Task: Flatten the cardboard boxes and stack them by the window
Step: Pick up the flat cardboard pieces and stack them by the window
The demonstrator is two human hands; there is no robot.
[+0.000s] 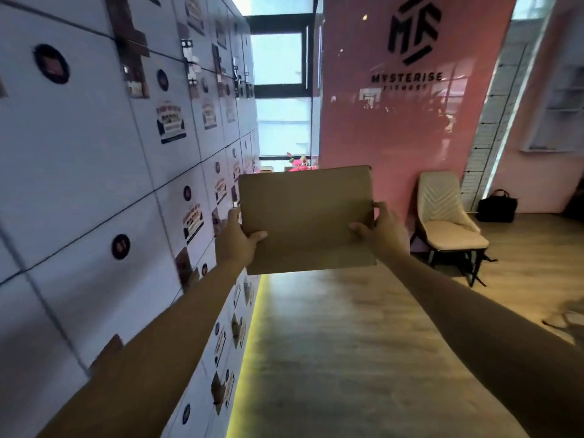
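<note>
Matt brown flat cardboard sheet [305, 216] over a wood-grain plank floor [347, 343]; right of the sheet, glossy reflective pink wall panel [410, 128] and quilted cream upholstered chair [448, 216] on dark legs.

Your left hand [235, 238] and right hand [384, 230] are bare, with no gloves, rings or watch showing. Both your forearms are uncovered too; no sleeve reaches into view.

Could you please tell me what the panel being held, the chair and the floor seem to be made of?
Panel: plain brown cardboard, matte, with a fold crease. Chair: cream padded upholstery, perhaps faux leather, stitched chevrons, dark thin legs. Floor: wood-look planks, slight sheen.
</note>
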